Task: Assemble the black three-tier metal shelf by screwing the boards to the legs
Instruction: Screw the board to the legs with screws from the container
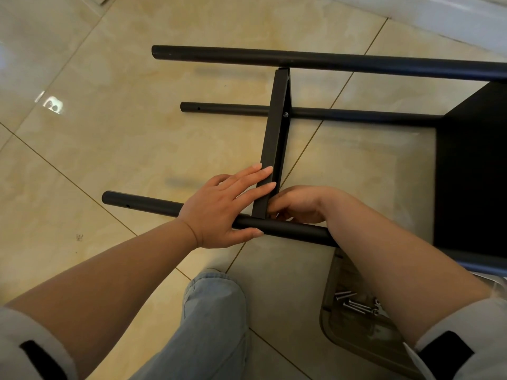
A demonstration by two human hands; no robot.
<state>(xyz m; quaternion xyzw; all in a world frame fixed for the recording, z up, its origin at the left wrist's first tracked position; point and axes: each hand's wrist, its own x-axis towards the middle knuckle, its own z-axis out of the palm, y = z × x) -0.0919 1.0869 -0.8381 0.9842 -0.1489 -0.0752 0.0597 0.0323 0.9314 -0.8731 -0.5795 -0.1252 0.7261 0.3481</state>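
Note:
The black shelf lies on its side on the tiled floor. Three round legs run left to right: a far leg (301, 59), a middle leg (233, 108) and a near leg (142, 202). A middle board (275, 124) stands edge-on between them, with a silver screw (285, 114) at the middle leg. Another board (472, 171) fills the right side. My left hand (223, 207) wraps the near leg, fingers flat against the middle board's edge. My right hand (299, 205) is curled at the board's corner on the near leg; what its fingers pinch is hidden.
A clear plastic tray (354, 335) with several loose silver screws (356, 304) sits on the floor under my right forearm. My knee in light blue jeans (214, 311) is at the bottom centre. A white baseboard (452, 23) runs along the top right.

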